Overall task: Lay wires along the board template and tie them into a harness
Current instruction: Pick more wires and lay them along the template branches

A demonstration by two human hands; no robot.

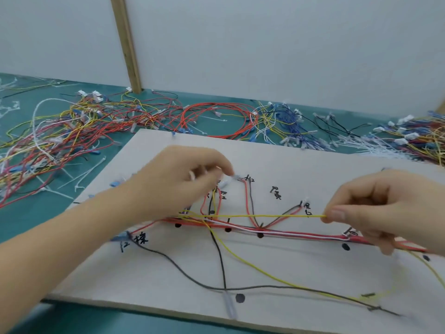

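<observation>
The laying step looks under way: the right hand [375, 210] pinches a yellow wire [265, 216] taut above the board template [301, 268] on the bench, while the left hand [178, 182] pinches a small white connector [237, 177]. Next, seat that wire along the marked run.

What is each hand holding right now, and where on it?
The right hand pinches the yellow wire at its right end. The left hand is blurred; its hold cannot be told.
</observation>
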